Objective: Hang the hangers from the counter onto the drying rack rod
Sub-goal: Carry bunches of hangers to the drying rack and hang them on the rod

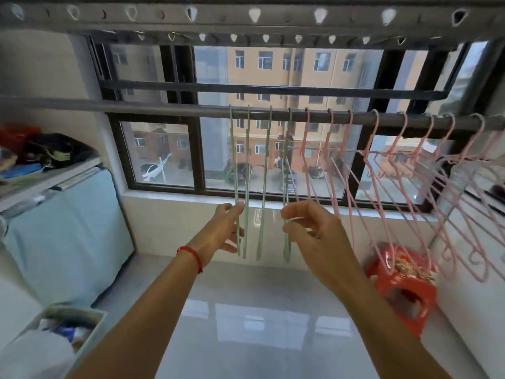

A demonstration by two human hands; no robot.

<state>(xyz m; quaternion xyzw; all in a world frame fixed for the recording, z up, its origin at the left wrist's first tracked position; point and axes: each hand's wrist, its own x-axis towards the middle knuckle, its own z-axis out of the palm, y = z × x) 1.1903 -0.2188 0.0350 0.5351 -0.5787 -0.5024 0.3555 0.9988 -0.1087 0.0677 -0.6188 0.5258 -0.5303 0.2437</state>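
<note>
A dark drying rack rod [164, 108] runs across the window. Several pale green hangers [264, 170] hang from its middle, seen edge-on. Several pink hangers [382, 170] hang to their right, fanned out. My left hand [224, 228] pinches the lower part of the leftmost green hanger [234, 160] between thumb and fingers. My right hand [314, 231] pinches the lower part of the rightmost green hanger [287, 160]. Both hands are raised in front of the window sill.
A counter [54, 176] with bags and clutter stands at the left above a pale blue cover. A bin [82, 321] sits at the lower left. A red stool [404, 285] stands on the tiled floor at the right. An upper rack bar [246, 15] with holes spans the top.
</note>
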